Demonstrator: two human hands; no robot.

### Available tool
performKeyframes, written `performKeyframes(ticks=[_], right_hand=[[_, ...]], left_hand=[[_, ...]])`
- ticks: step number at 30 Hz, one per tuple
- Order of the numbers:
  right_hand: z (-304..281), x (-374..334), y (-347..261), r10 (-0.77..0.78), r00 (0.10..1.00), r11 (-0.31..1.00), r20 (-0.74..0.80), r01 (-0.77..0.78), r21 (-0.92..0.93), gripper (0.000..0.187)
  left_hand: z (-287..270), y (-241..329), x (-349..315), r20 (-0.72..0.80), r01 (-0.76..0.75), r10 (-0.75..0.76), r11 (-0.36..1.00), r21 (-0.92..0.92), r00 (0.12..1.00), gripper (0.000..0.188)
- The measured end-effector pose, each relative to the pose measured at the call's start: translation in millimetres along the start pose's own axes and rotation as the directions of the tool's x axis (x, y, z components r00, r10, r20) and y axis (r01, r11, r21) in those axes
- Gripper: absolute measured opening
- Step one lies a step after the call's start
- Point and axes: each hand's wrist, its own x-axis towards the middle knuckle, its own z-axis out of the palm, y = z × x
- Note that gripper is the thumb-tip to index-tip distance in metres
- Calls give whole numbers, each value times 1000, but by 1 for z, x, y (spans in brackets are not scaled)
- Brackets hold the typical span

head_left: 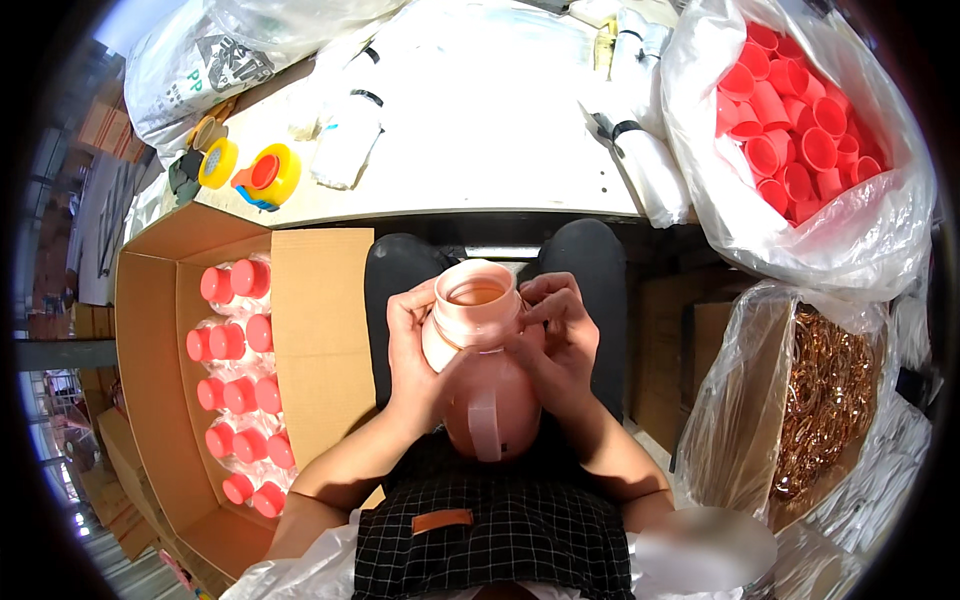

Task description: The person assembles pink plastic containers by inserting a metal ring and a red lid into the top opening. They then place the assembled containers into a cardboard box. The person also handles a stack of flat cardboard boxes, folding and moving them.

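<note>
Above my lap stands a pink jug (485,400) with a handle on the side facing me and a wide, uncovered mouth at the top. My left hand (412,335) wraps the left side of its neck and shoulder. At the right of the neck, my right hand (558,335) has its fingers curled and pinched close to the rim, with the thumb against the jug's shoulder. Whether those fingers also grip some small part is too hidden to tell.
A carton (325,330) at left holds bottles with red caps (240,395). On the white table (480,130) lie yellow lids (275,170) and wrapped white bundles (350,145). At right are a bag of red cups (785,130) and a lined box of coppery rings (825,400).
</note>
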Motion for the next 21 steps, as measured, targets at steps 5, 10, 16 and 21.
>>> performKeyframes(ticks=[5,10,16,21], right_hand=[[14,9,-11,210,978,956,15,-209,208,47],[16,6,-16,391,914,897,110,-405,176,45],[14,5,-14,435,900,894,8,-433,116,28],[9,19,-7,586,810,789,-4,-569,229,20]], left_hand=[[-2,34,-2,34,282,-280,952,-115,959,53],[-3,38,-5,42,319,-324,889,-328,945,44],[2,35,-7,32,268,-276,893,-362,961,44],[1,23,-4,11,284,-298,897,-340,954,47]])
